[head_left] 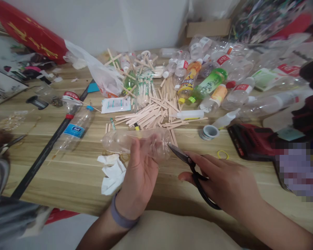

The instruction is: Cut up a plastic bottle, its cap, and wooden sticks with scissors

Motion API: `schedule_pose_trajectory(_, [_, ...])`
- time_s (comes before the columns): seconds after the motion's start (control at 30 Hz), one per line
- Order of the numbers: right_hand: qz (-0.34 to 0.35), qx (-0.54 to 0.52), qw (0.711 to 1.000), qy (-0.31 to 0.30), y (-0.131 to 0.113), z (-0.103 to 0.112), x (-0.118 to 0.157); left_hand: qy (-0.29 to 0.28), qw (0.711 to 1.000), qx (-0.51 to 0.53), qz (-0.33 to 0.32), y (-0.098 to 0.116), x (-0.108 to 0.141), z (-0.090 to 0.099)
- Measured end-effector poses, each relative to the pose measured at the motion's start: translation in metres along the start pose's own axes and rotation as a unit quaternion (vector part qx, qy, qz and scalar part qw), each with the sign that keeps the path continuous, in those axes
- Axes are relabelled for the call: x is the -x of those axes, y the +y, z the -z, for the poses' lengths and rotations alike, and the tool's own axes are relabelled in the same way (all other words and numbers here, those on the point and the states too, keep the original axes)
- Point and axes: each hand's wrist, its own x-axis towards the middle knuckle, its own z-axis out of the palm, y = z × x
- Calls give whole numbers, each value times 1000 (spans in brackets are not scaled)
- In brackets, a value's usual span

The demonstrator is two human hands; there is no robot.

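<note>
Single head-worn view from close above the wooden table [75, 175], forward and downward.

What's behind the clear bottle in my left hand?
A pile of wooden sticks lies behind the clear bottle. Whatever the left hand covers can't be seen.

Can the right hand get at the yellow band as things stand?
Probably yes: the yellow band lies uncovered just beyond the right hand, though that hand would likely need to put down its scissors.
</note>
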Motion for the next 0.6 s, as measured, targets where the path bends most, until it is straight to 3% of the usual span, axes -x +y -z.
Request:
schedule_pose_trajectory(0.4, [58,99,992,45,5,-2,1,10,999,15,41,-1,0,-2])
schedule_pose_trajectory(0.6, [80,117,989,38,10,2,-2,24,998,19,61,-1,0,0])
